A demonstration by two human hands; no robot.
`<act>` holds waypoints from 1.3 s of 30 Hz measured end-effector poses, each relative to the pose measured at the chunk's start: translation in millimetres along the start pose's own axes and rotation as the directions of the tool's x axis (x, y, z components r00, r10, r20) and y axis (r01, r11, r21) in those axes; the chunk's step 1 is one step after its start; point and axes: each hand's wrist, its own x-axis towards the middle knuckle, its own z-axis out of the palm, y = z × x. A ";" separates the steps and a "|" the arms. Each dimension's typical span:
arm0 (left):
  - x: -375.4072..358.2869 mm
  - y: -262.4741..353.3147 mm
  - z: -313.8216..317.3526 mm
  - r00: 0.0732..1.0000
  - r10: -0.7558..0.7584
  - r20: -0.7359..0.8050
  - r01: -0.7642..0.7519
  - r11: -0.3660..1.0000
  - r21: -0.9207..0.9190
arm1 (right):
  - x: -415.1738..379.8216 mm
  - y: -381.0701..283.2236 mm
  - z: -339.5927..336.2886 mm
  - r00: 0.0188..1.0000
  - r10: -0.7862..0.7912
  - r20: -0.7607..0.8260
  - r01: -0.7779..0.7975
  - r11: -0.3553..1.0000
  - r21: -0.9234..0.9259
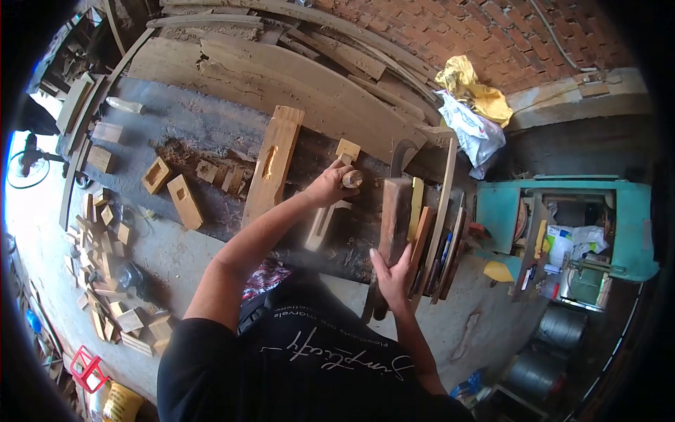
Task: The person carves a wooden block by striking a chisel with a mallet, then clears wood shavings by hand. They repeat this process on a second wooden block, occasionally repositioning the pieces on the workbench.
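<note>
From my head camera, my left hand [332, 188] is clamped round a round-ended wooden handle [352, 179], just above the middle of the bench [179, 105]. Its butt faces up toward me, so I see its long axis almost end-on; the lower end is hidden under my fist.

My right hand [395, 273] is closed about a brown wooden club [396, 221], thumb on one side, fingers on the other. The club's long axis runs away from me, its thick end pointing to the far side of the bench, slightly blurred, to the right of the handle and apart from it.

Beneath my left hand lies a pale slotted piece [318, 235], slanting from near left to far right. To its left, a long mortised board [285, 141] slants the same way.

To my right, the open teal cabinet [633, 225] holds papers [559, 239], a clear plastic bag [589, 239] and other small items I can't make out. Nearer, a blue pen [445, 247] stands among upright-edged wood strips beside the bench. A white sack [472, 133] lies crumpled against a yellow sack [460, 74] beyond; I can't see inside either.
</note>
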 end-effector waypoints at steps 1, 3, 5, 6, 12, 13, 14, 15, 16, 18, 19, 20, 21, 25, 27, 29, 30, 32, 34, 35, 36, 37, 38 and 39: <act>-0.1 -0.3 1.2 0.999 0.003 -0.034 -0.002 1.000 0.020 | -8.0 7.8 3.1 0.999 0.032 -0.002 -0.032 0.999 0.043; 0.1 1.6 2.0 0.997 0.009 -0.072 -0.006 0.999 0.038 | -29.7 49.8 17.9 0.999 -0.033 0.003 0.033 0.992 -0.120; -1.8 7.2 -2.1 0.998 -0.026 -0.061 0.024 0.999 -0.028 | -44.4 65.6 30.0 0.992 -0.006 0.126 0.032 0.978 -0.207; -2.7 4.7 -2.0 0.998 -0.028 -0.058 0.026 0.999 -0.025 | -45.9 66.3 35.8 0.966 0.098 0.239 -0.027 0.959 -0.282; -26.0 -6.3 8.1 0.994 0.091 -0.056 -0.092 0.996 -0.014 | -50.4 82.8 96.4 0.941 0.136 0.311 -0.001 0.917 -0.398; -36.2 -10.1 12.4 0.992 0.110 -0.059 -0.110 0.994 0.000 | -49.2 89.7 105.7 0.950 0.117 0.289 0.001 0.926 -0.378; -46.4 -13.9 15.0 0.989 0.131 -0.062 -0.130 0.991 0.016 | -50.1 96.2 111.7 0.959 0.101 0.266 0.000 0.935 -0.354; -57.7 -16.3 15.4 0.989 0.144 -0.037 -0.140 0.987 0.084 | -49.5 92.9 112.3 0.961 0.105 0.256 -0.011 0.938 -0.345; -67.4 -16.9 14.6 0.979 0.205 -0.013 -0.203 0.974 0.104 | -47.5 87.8 110.4 0.950 0.148 0.276 -0.040 0.932 -0.361; -83.5 -9.5 18.3 0.970 0.243 0.027 -0.244 0.954 0.172 | -46.7 84.5 109.7 0.942 0.172 0.287 -0.055 0.926 -0.373; -83.6 -6.6 14.3 0.968 0.249 0.043 -0.253 0.953 0.168 | -47.4 86.1 110.9 0.944 0.180 0.275 -0.070 0.927 -0.369; -84.3 -4.3 8.4 0.973 0.220 0.072 -0.228 0.964 0.133 | -47.9 87.8 112.3 0.945 0.176 0.276 -0.066 0.928 -0.366; -82.6 -0.6 2.5 0.976 0.192 0.101 -0.201 0.975 0.098 | -48.4 88.3 114.0 0.945 0.170 0.278 -0.060 0.929 -0.364; -12.0 -17.5 -15.5 0.941 -0.310 -0.133 0.233 0.883 -0.407 | -53.1 79.3 123.8 0.974 0.093 0.207 -0.006 0.922 -0.388; -1.4 3.5 -21.0 0.909 -0.413 -0.048 0.372 0.860 -0.350 | -56.3 80.8 127.5 0.983 0.062 0.172 0.010 0.921 -0.389; -14.5 1.4 -9.1 0.991 0.132 -0.032 -0.127 0.985 0.116 | -56.6 86.6 130.5 0.990 0.034 0.138 0.024 0.918 -0.395; -26.2 15.6 -9.1 0.990 0.132 0.058 -0.134 0.990 0.036 | -58.0 91.8 132.5 0.994 0.012 0.111 0.029 0.931 -0.364; -36.6 28.5 -4.7 0.994 0.096 0.044 -0.097 0.995 0.012 | -59.0 98.4 135.4 0.997 -0.012 0.078 0.036 0.947 -0.320; -40.5 54.8 -10.7 0.998 -0.058 -0.017 0.054 0.985 -0.164 | -60.9 100.8 138.1 0.999 -0.031 0.040 0.042 0.954 -0.298; -38.6 57.7 -13.4 0.998 -0.054 -0.018 0.050 0.987 -0.150 | -60.7 101.5 136.8 0.999 -0.039 0.037 0.048 0.957 -0.286; -33.8 59.1 -18.4 0.992 -0.100 -0.070 0.092 0.989 -0.113 | -59.2 102.3 134.9 0.997 -0.024 0.071 0.042 0.964 -0.264; -28.3 59.8 -22.1 0.982 -0.144 -0.122 0.135 0.988 -0.078 | -57.0 104.1 133.2 0.995 -0.008 0.104 0.033 0.970 -0.242; -24.0 57.0 -21.1 0.972 -0.191 -0.139 0.165 0.970 -0.180 | -57.7 107.4 130.7 0.992 -0.001 0.126 0.029 0.975 -0.221; -21.0 42.4 -21.0 0.974 -0.195 -0.114 0.164 0.957 -0.239 | -58.6 104.8 125.4 0.993 -0.001 0.121 0.026 0.978 -0.209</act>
